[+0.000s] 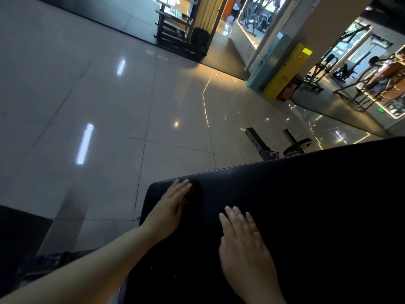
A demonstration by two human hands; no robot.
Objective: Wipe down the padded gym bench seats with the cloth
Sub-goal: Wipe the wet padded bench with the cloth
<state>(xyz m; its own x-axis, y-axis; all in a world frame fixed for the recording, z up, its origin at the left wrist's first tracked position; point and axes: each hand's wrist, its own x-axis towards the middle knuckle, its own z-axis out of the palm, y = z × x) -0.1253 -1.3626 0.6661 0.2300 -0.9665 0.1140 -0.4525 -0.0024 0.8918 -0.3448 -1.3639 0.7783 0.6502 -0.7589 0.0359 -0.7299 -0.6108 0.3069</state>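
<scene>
Bench seat [306,205], black and padded, across the lower right. Nearest, right hand [243,244] flat on it, fingers [236,218] straight, gripping nothing. Further up, left hand [173,202] pressing a dark cloth [195,190] near the pad's upper-left corner, fingers likewise straight. Mid-wipe, probably; next calls for sweeping rightward along the pad's remaining length. Beyond, glossy tiled floor [109,95].
</scene>
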